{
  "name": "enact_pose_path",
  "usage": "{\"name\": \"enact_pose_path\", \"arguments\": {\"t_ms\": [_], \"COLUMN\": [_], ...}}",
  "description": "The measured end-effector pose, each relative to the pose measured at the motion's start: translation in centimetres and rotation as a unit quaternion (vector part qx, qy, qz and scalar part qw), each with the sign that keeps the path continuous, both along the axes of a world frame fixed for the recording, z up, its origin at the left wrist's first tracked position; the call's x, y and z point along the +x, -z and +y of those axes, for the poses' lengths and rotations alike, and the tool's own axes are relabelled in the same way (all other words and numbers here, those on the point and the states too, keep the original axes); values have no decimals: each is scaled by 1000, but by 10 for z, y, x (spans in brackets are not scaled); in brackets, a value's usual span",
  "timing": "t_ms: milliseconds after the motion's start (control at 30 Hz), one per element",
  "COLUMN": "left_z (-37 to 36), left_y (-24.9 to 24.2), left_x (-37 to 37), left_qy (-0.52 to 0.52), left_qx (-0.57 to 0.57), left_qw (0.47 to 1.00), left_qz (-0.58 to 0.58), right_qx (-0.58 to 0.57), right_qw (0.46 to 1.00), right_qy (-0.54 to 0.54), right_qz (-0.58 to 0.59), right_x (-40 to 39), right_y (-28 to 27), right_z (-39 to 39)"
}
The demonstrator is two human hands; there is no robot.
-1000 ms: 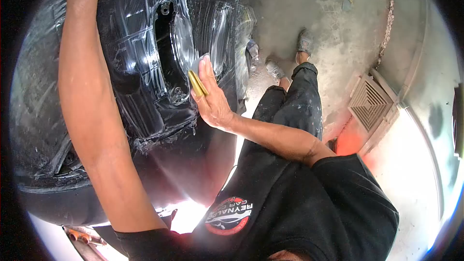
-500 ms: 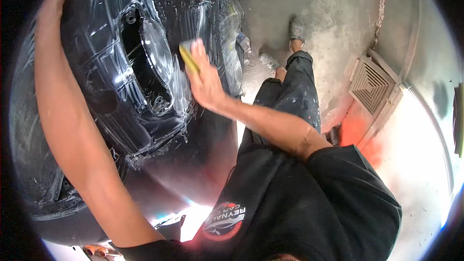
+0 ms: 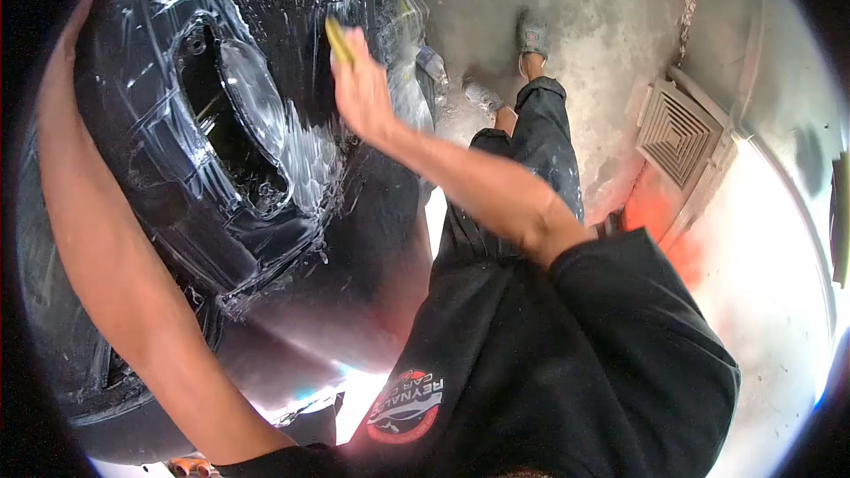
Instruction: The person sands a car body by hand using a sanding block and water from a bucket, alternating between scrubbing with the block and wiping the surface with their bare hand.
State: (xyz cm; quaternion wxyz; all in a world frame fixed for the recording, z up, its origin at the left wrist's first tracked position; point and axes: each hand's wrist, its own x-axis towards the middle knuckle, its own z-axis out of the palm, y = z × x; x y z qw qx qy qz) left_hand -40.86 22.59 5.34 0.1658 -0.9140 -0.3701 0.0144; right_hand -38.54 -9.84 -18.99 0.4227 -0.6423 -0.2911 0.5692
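Note:
My right hand (image 3: 363, 96) is closed on a thin yellow sponge (image 3: 339, 42), its palm side turned to the dark panel. The sponge lies against a black car body panel (image 3: 292, 53) smeared with whitish, wet-looking residue. Left of that hand is a long oval opening (image 3: 221, 124) in the panel, with a glossy curved surface along its edge. My left arm (image 3: 115, 239) stretches up along the left side over the bodywork. Its hand is beyond the frame's upper edge, so what it touches is hidden.
A clear plastic bottle (image 3: 431, 64) is on the concrete floor (image 3: 611, 53) beside the panel. My shoes (image 3: 532, 33) stand to its right. A square louvred vent (image 3: 677, 131) is set low in the wall, with a red-orange patch (image 3: 651, 208) below it.
My right hand and the sponge have moved upward along the panel, away from the oval opening's lower part. The view has shifted slightly, with the bodywork now further left.

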Motion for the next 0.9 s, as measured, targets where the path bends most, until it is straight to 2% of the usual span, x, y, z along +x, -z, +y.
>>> {"name": "enact_pose_path", "arguments": {"t_ms": [33, 67, 167, 233, 300, 367, 433, 467, 567, 667, 767, 833, 900], "left_z": [0, -4, 16, 13, 14, 30, 29, 24, 20, 24, 25, 29, 17], "left_y": [1, 3, 5, 2, 5, 7, 5, 4, 3, 2, 5, 5, 5], "left_x": [1, 0, -5, -3, -7, -12, -12, -11, -8, -8, -9, -11, -6], "left_qy": [-3, -26, 49, 59, 71, 68, 68, 68, 52, 54, 47, 50, 45], "left_qx": [-5, -29, 30, 20, 23, 10, 12, 7, 19, 10, 29, 10, 21], "left_qw": [1000, 999, 998, 997, 997, 997, 996, 997, 997, 997, 997, 997, 997], "left_qz": [-3, -26, 34, 37, 28, 36, 49, 28, 52, 56, 58, 50, 53], "right_qx": [-54, -48, 6, 83, 136, 28, -9, -51, 74, 127, 132, -55, 109], "right_qw": [997, 997, 998, 995, 983, 995, 1000, 994, 994, 987, 985, 996, 986], "right_qy": [-35, -53, 49, 26, 46, 93, -9, 19, 71, 48, 65, 56, 1], "right_qz": [47, 21, 24, -37, -118, 19, 16, 94, 27, -85, -87, 42, -125], "right_x": [26, 30, -11, -25, -35, -9, 34, 37, -3, -30, -8, 35, 45], "right_y": [-8, -8, 2, 1, 21, 28, 23, 20, 16, 18, 58, 48, 67], "right_z": [23, 23, -44, -80, -71, -15, 33, 31, -38, -80, -7, 53, 54]}}
